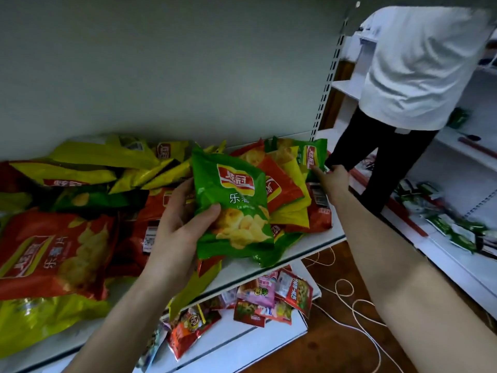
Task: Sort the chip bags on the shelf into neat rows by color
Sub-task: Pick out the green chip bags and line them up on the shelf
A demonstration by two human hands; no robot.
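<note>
Two grips at work over a white shelf (309,246); head view only. Left grip (177,227) holds a green chip bag (234,208) upright above the shelf's front edge, thumb pressed on the bag's face, fingers curled behind it. Logo right way up, facing the camera. Right grip (332,181) is stretched to the far right end of the shelf, fingertips at the lower edge of a second green bag (313,157). Whether it pinches that bag or only touches it I cannot tell: the hand is seen from the back and slightly blurred.

Shelf contents are unsorted, colours mixed in one loose heap, bags overlapping at all angles. Yellow bags (107,157) are piled at back left. A large red bag (53,254) lies flat at front left, with a dark green bag (88,200) between the two. Another yellow bag (40,319) sits at the front left edge. A smaller red bag (282,184) lies just behind the held one, on top of more yellow.

Lower shelf (242,343) carries a scatter of small snack packets (269,297), mostly red and pink. Wooden floor (336,345) to the right, a pale cord (347,292) looping across it. A second person (419,65), in white shirt and dark trousers, stands with back turned at the neighbouring white shelving, where green packets (457,232) lie.
</note>
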